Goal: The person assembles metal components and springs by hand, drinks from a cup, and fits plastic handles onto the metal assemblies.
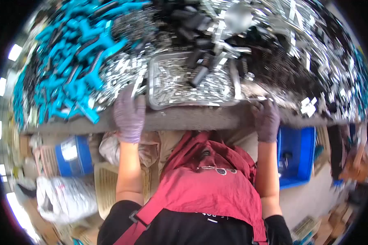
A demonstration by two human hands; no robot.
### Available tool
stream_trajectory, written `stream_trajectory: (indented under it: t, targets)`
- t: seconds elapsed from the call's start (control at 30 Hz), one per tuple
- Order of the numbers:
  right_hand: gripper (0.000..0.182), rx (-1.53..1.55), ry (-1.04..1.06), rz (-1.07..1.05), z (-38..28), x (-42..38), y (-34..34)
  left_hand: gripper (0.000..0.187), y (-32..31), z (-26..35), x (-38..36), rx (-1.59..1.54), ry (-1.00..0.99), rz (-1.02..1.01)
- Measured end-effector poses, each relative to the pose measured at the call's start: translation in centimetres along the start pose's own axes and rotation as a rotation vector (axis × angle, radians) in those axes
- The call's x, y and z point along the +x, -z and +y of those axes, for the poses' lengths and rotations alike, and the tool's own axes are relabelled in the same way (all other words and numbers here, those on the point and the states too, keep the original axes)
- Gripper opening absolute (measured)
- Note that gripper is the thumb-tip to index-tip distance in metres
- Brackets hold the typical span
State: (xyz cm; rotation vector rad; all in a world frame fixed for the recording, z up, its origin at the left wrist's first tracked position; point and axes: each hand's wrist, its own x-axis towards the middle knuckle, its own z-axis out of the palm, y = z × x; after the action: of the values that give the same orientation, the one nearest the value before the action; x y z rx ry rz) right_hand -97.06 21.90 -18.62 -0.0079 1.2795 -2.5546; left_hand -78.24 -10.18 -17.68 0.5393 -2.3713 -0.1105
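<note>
My left hand (129,114), in a thin purple glove, rests at the front edge of the bench. Its fingers reach toward a heap of small shiny metal pieces (122,73), with the thumb a little apart. My right hand (267,119), gloved the same way, is at the edge on the other side, fingers curled in by a small light sliver; whatever they grip is too blurred to make out. Between my hands stands a clear plastic tray (154,92) of small metal pieces. A black block-like part (199,75) lies over the pieces inside it.
Teal and black handle-like parts (75,69) are heaped at left. Dark screw-like pieces (274,69) and silver strips (310,45) cover the right. Below the bench are a blue crate (296,179), a beige basket (104,192) and a white sack (65,200).
</note>
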Motion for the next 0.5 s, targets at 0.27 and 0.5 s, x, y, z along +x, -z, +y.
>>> stream_trajectory:
  t: [0.27, 0.5]
  targets:
    - [0.026, 0.064, -0.001, -0.065, 0.6, 1.7, 3.1, 0.040, 0.0, -0.8, -0.4, 0.023, 0.116, 0.012]
    - [0.025, 0.059, 0.027, -0.089, 0.7, 1.4, 3.2, 0.062, -0.5, -1.4, 0.8, 0.132, 0.333, -0.384]
